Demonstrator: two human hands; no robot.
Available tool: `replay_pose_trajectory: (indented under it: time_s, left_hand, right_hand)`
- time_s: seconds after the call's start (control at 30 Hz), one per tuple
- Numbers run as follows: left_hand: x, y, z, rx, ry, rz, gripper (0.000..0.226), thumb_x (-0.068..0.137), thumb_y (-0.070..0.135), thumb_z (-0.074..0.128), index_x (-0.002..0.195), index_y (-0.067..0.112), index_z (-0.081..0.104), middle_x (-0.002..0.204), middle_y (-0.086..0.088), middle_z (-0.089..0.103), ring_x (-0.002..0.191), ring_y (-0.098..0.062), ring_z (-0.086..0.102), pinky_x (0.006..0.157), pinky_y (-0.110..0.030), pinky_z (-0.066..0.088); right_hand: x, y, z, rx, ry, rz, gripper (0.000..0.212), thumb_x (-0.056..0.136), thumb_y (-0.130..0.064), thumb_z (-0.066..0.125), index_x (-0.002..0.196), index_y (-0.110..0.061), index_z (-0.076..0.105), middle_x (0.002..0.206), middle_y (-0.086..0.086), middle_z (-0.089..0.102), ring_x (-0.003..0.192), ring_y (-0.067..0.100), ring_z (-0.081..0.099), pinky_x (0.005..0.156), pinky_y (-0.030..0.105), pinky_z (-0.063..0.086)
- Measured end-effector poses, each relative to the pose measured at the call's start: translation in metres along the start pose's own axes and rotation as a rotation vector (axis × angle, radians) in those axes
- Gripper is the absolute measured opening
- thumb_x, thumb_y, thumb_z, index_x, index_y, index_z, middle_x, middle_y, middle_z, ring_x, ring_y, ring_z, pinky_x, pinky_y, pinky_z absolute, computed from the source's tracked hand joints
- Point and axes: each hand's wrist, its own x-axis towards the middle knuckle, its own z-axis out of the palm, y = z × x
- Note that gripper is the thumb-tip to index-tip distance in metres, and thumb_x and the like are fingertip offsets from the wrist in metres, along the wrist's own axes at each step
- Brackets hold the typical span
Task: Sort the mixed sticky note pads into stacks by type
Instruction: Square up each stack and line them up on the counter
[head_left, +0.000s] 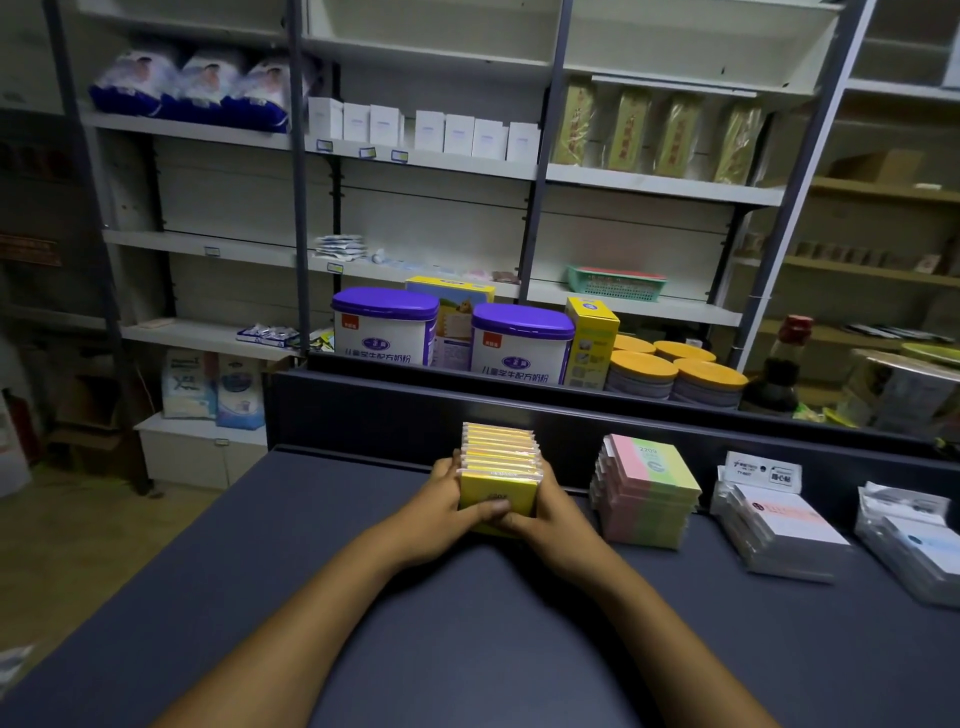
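Note:
A row of several yellow sticky note pads (500, 467) in clear wrap stands on edge on the dark table (415, 623), near its back wall. My left hand (448, 501) grips the row's left side and front. My right hand (545, 514) grips its right side, and the fingers of both hands meet over the front pad's lower edge. To the right sits a stack of pink and green pads (647, 493). Further right lie a pile of white pads with a pink stripe (784, 530) and a pile of white pads with a blue stripe (919, 551).
A raised dark ledge (415, 405) runs behind the pads. On it stand two purple-lidded tubs (522, 343), yellow boxes, orange-lidded round tins (675, 374) and a dark bottle (776, 374). Store shelves with goods fill the background.

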Motion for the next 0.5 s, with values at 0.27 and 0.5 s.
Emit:
replay_pose_trajectory:
  time_s: [0.27, 0.5]
  left_hand:
    - [0.0003, 0.004, -0.0016, -0.032, 0.045, 0.003, 0.045, 0.09, 0.033, 0.066, 0.119, 0.058, 0.042, 0.132, 0.02, 0.034, 0.133, -0.001, 0.032, 0.114, -0.015, 0.019]
    - [-0.0027, 0.003, -0.0025, -0.017, -0.007, -0.047, 0.043, 0.091, 0.036, 0.065, 0.125, 0.051, 0.045, 0.138, 0.009, 0.037, 0.135, -0.005, 0.035, 0.119, -0.024, 0.022]
  right_hand:
    - [-0.0023, -0.0071, -0.0002, -0.014, 0.019, -0.02, 0.067, 0.09, -0.005, 0.068, 0.141, -0.029, 0.033, 0.141, -0.015, 0.048, 0.128, -0.008, 0.048, 0.108, 0.016, 0.038]
    - [-0.0023, -0.0062, 0.0013, -0.035, -0.021, 0.017, 0.064, 0.09, -0.009, 0.069, 0.14, -0.029, 0.033, 0.14, -0.008, 0.051, 0.125, -0.006, 0.05, 0.108, 0.019, 0.04]
